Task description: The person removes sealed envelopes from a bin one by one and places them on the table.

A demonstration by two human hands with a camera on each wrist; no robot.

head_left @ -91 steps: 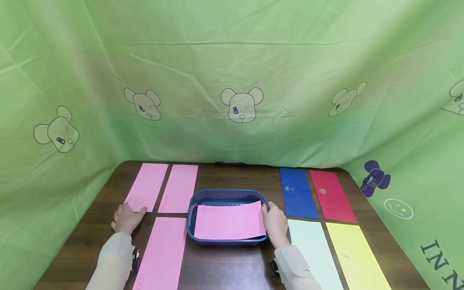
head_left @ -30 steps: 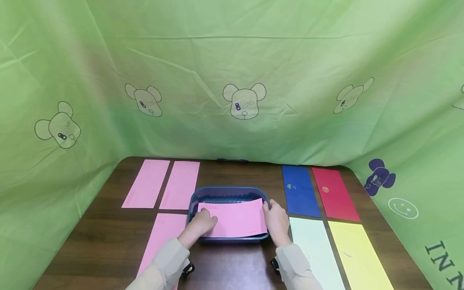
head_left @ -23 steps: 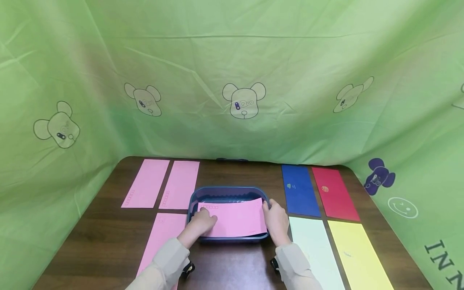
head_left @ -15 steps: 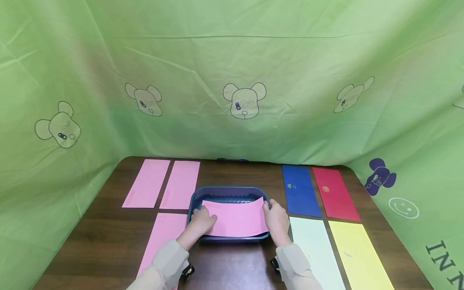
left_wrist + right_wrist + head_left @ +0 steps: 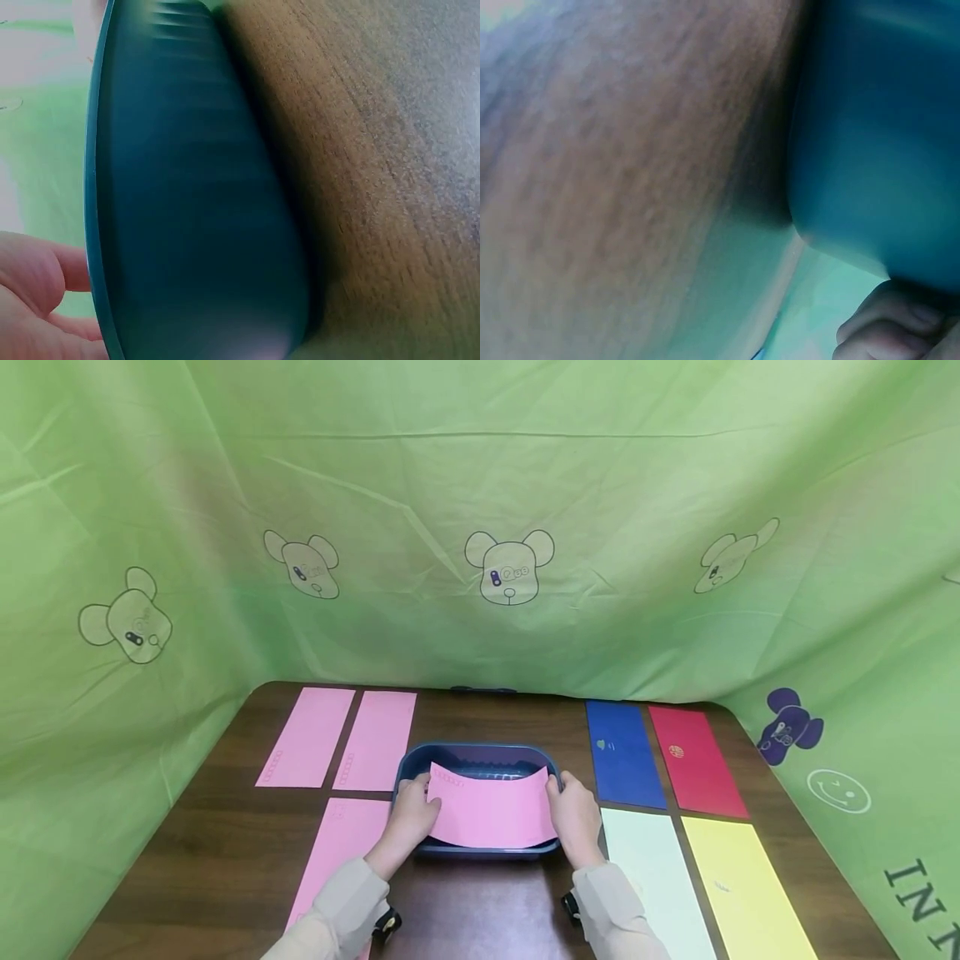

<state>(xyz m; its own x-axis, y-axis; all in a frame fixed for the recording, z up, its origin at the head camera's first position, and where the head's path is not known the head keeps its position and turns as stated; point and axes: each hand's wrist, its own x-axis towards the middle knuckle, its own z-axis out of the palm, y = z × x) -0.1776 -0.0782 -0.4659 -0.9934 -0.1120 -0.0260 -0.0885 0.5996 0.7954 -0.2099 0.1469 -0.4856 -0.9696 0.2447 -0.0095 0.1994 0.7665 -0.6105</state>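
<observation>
In the head view, a pink envelope (image 5: 491, 812) with a row of small printed boxes lies across a dark blue plastic basin (image 5: 480, 748), its middle sagging and both ends bent up. My left hand (image 5: 409, 818) pinches the envelope's left end, thumb on the near face. At the opposite end my right hand (image 5: 576, 818) pinches the right edge, close to the basin's rim. Whether either hand also touches the rim is hard to tell. The left wrist view has the basin's outer wall (image 5: 195, 187) with fingers (image 5: 71, 270) beyond it; curled fingers (image 5: 889, 326) appear below the basin in the right wrist view.
More pink envelopes lie on the left of the brown table (image 5: 187, 852): two at the back (image 5: 306, 735) and one nearer (image 5: 341, 852). To the right are a blue envelope (image 5: 624, 768), a red one (image 5: 701, 777), a pale green one (image 5: 652, 877) and a yellow one (image 5: 746, 885). Green cloth (image 5: 375, 527) surrounds the table.
My left hand has come from the far-left pink envelope to the one in the basin and taken its left end, which now bends upward. The right hand has stayed at the right end.
</observation>
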